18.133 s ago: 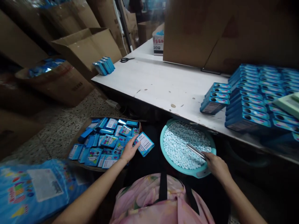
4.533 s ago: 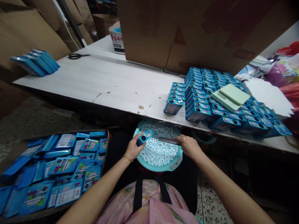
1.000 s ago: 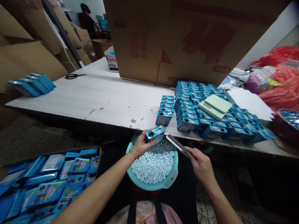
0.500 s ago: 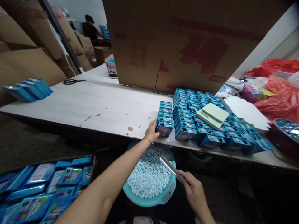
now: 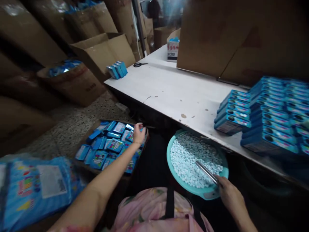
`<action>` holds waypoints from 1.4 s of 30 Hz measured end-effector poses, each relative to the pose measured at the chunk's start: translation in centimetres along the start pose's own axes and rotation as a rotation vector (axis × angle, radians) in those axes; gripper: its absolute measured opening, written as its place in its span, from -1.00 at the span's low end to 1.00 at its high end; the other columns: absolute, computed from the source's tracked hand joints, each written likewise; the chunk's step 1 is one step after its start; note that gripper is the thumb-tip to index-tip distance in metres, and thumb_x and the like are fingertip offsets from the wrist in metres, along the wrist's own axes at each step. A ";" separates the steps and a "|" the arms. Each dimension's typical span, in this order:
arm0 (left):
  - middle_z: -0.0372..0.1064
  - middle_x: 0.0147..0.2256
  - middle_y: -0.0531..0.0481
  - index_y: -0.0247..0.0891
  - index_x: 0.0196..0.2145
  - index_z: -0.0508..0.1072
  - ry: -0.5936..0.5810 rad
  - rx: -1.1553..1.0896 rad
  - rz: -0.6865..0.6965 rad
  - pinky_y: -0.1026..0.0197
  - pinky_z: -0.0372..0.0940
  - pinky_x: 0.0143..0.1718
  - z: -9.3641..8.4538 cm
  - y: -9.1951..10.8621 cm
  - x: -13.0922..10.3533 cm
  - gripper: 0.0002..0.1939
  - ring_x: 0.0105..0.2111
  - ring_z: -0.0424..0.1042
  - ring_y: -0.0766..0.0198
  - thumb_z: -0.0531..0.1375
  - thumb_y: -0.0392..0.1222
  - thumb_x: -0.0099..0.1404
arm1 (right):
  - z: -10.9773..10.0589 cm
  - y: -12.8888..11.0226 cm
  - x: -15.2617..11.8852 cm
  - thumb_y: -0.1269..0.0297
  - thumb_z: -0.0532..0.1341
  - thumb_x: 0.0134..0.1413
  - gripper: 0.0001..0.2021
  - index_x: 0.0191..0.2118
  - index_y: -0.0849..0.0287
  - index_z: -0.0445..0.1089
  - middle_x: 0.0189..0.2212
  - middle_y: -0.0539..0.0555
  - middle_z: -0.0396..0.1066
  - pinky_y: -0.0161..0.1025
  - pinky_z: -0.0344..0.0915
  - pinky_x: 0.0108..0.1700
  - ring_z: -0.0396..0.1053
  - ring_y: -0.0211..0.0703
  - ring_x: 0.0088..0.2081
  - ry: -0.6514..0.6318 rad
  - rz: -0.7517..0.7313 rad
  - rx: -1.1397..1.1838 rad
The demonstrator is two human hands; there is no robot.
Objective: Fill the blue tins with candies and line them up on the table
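My left hand [image 5: 138, 134] is at the right end of an open carton [image 5: 82, 141] full of small blue candy boxes [image 5: 114, 145]. Its fingers are curled, and a bit of blue shows between thumb and finger, seemingly one of the boxes. With my right hand [image 5: 229, 191] I hold a slim, shiny metal scoop [image 5: 207, 172], its far end over pale blue candies [image 5: 185, 161]. They fill a turquoise basin [image 5: 171, 158] below the table edge. A short row of blue boxes [image 5: 233, 112] stands upright on the table near the basin.
More upright boxes [image 5: 272, 125] crowd the right of the white table [image 5: 164, 87]. Scissors [image 5: 140, 64] and a few boxes [image 5: 117, 70] sit at its far left. A tall cardboard sheet [image 5: 217, 38] stands behind. A printed blue bag [image 5: 41, 190] lies at lower left; cartons stand beyond.
My view has swung left. My left hand has left the row of boxes on the table and moved down left to the carton. My right hand still holds the scoop over the basin.
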State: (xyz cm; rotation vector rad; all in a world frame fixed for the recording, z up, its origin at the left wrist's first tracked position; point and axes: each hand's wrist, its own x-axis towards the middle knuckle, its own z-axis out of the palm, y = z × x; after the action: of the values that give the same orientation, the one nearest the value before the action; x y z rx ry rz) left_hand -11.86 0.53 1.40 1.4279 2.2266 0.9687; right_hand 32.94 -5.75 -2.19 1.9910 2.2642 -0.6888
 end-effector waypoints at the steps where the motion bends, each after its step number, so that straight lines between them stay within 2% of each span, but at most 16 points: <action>1: 0.24 -0.12 -0.29 -0.45 -0.06 0.18 -0.046 0.040 -0.053 0.04 0.15 -0.08 -2.2 -3.5 -0.4 -0.60 -0.11 0.27 0.11 -0.02 -0.11 0.22 | 0.4 0.2 0.0 0.29 -0.11 0.08 -0.62 -0.05 0.00 0.31 -0.08 0.04 0.35 -0.30 0.27 -0.30 0.40 -0.14 -0.25 -0.017 -0.001 -0.015; 3: 0.34 -0.26 -0.21 -0.40 -0.21 0.29 -0.178 0.097 -0.127 0.04 0.19 -0.16 -4.6 -9.0 -1.7 -0.63 -0.19 0.32 0.07 0.13 -0.07 0.08 | 0.8 0.1 0.2 0.27 -0.13 0.09 -0.62 -0.06 -0.01 0.32 -0.08 0.03 0.35 -0.28 0.27 -0.31 0.40 -0.12 -0.26 -0.055 0.013 -0.037; 6: 0.37 -0.36 -0.11 -0.33 -0.34 0.37 -0.415 0.155 -0.174 0.02 0.22 -0.22 -4.2 -13.6 -4.5 -0.53 -0.26 0.36 0.03 0.30 -0.03 -0.22 | 1.1 -0.6 0.5 0.22 -0.14 0.09 -0.62 -0.07 -0.04 0.32 -0.09 0.00 0.35 -0.25 0.27 -0.29 0.40 -0.10 -0.25 -0.097 0.036 -0.033; 10: 0.34 -0.29 -0.13 -0.29 -0.43 0.43 -0.600 0.230 -0.180 -0.07 0.17 -0.15 -2.1 -15.4 -6.9 -0.40 -0.18 0.31 -0.09 0.37 -0.04 -0.55 | 1.4 -1.7 0.8 0.20 -0.12 0.08 -0.63 -0.07 -0.07 0.31 -0.13 0.00 0.37 -0.25 0.26 -0.29 0.40 -0.11 -0.27 -0.112 0.018 -0.022; 13: 0.30 -0.18 -0.14 -0.25 -0.43 0.44 -0.615 0.266 -0.153 -0.06 0.11 -0.06 -3.4 -15.8 -7.0 -0.42 -0.09 0.23 -0.11 0.39 -0.09 -0.55 | 1.6 -1.1 1.0 0.21 -0.12 0.07 -0.62 -0.05 -0.05 0.30 -0.11 0.01 0.36 -0.24 0.26 -0.28 0.39 -0.09 -0.25 -0.150 -0.009 -0.038; 17: 0.30 -0.12 -0.09 -0.18 -0.16 0.37 -0.526 0.140 -0.081 0.00 0.14 -0.04 -8.3 -14.1 -6.9 -0.40 -0.09 0.26 0.04 0.33 -0.03 -0.23 | 1.5 0.8 1.5 0.25 -0.12 0.07 -0.61 -0.05 -0.04 0.30 -0.10 0.04 0.35 -0.20 0.26 -0.24 0.39 -0.07 -0.24 -0.174 -0.005 -0.079; 19: 0.32 -0.12 -0.07 -0.18 -0.05 0.29 -0.403 -0.017 -0.056 0.04 0.18 -0.06 -10.4 -11.8 -7.2 -0.38 -0.11 0.29 0.10 0.27 0.02 -0.10 | 1.1 1.3 1.9 0.25 -0.12 0.07 -0.61 -0.06 -0.03 0.32 -0.10 0.05 0.36 -0.19 0.26 -0.26 0.40 -0.05 -0.25 -0.169 0.006 -0.099; 21: 0.31 -0.09 -0.07 -0.17 0.01 0.23 -0.314 -0.194 -0.075 0.08 0.21 -0.07 -11.1 -9.1 -7.8 -0.37 -0.10 0.31 0.13 0.22 0.05 -0.02 | 0.5 1.2 2.4 0.26 -0.11 0.07 -0.62 -0.06 -0.02 0.32 -0.10 0.05 0.36 -0.20 0.26 -0.26 0.40 -0.06 -0.25 -0.148 0.002 -0.110; 22: 0.33 -0.09 -0.08 -0.17 0.03 0.22 -0.321 -0.293 -0.118 0.09 0.24 -0.10 -10.9 -7.8 -8.1 -0.38 -0.12 0.33 0.14 0.19 0.06 0.02 | 0.2 0.8 2.5 0.27 -0.11 0.06 -0.62 -0.06 -0.03 0.33 -0.09 0.04 0.36 -0.21 0.25 -0.26 0.39 -0.06 -0.24 -0.137 -0.003 -0.114; 25: 0.40 -0.18 -0.12 -0.19 0.07 0.17 -0.504 -0.546 -0.342 0.09 0.34 -0.28 -8.4 -5.1 -9.1 -0.41 -0.26 0.42 0.16 0.06 0.11 0.13 | -0.6 -0.4 3.0 0.31 -0.11 0.07 -0.61 -0.06 -0.02 0.32 -0.09 0.04 0.36 -0.24 0.24 -0.25 0.38 -0.09 -0.22 -0.103 -0.029 -0.136; 27: 0.40 -0.18 -0.13 -0.19 0.09 0.15 -0.557 -0.545 -0.390 0.07 0.35 -0.29 -6.1 -4.3 -9.8 -0.42 -0.26 0.43 0.15 0.02 0.12 0.16 | -0.9 -1.0 3.1 0.34 -0.11 0.07 -0.61 -0.06 -0.01 0.32 -0.08 0.05 0.35 -0.25 0.23 -0.26 0.38 -0.11 -0.21 -0.083 -0.038 -0.154; 30: 0.30 -0.05 -0.13 -0.18 0.05 0.20 -0.391 -0.274 -0.114 0.00 0.18 0.00 -3.7 -3.9 -10.9 -0.51 -0.03 0.28 0.14 0.02 0.02 0.20 | -1.5 -1.2 3.1 0.41 -0.09 0.05 -0.60 -0.06 -0.02 0.32 -0.09 0.05 0.35 -0.29 0.21 -0.29 0.38 -0.16 -0.24 -0.062 -0.035 -0.179; 32: 0.21 0.03 -0.09 -0.14 0.01 0.25 -0.315 -0.070 0.140 0.00 -0.01 0.12 -3.4 -3.7 -11.7 -0.60 0.09 0.12 0.16 -0.03 -0.05 0.24 | -2.1 -0.9 2.9 0.47 -0.09 0.04 -0.60 -0.07 0.02 0.32 -0.14 0.06 0.37 -0.34 0.19 -0.32 0.37 -0.21 -0.25 -0.046 -0.055 -0.207; 35: 0.01 0.15 -0.09 -0.10 0.09 0.16 -0.444 0.147 0.413 -0.06 -0.09 0.14 -4.0 -3.6 -12.9 -0.48 0.17 -0.06 0.08 0.05 0.02 0.17 | -3.0 -0.9 2.8 0.52 -0.08 0.03 -0.64 -0.13 0.13 0.35 -0.20 0.13 0.39 -0.36 0.16 -0.29 0.34 -0.23 -0.24 0.006 -0.110 -0.298; 38: -0.22 0.22 -0.18 -0.16 0.17 -0.02 -0.502 0.300 0.511 -0.18 -0.12 0.12 -3.8 -3.6 -13.5 -0.08 0.19 -0.22 -0.11 0.23 0.15 -0.10 | -2.5 -2.1 3.4 0.53 -0.04 0.03 -0.70 -0.21 0.22 0.37 -0.24 0.17 0.40 -0.34 0.14 -0.22 0.32 -0.21 -0.23 0.033 -0.165 -0.322; 42: -0.14 0.20 -0.12 -0.10 0.15 0.00 -0.330 0.280 0.448 -0.10 -0.04 0.13 -1.9 -3.4 -12.9 -0.26 0.19 -0.13 -0.01 0.17 0.00 0.05 | 0.4 -5.8 5.0 0.52 -0.05 0.05 -0.70 -0.20 0.19 0.35 -0.30 0.06 0.42 -0.39 0.15 -0.28 0.34 -0.26 -0.29 0.070 -0.131 -0.241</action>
State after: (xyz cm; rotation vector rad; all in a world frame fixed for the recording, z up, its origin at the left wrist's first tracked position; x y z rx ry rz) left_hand -9.49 -12.60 -0.70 2.1000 1.8900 0.4919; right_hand 26.45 -1.69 -2.46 1.7975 2.4017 -0.3370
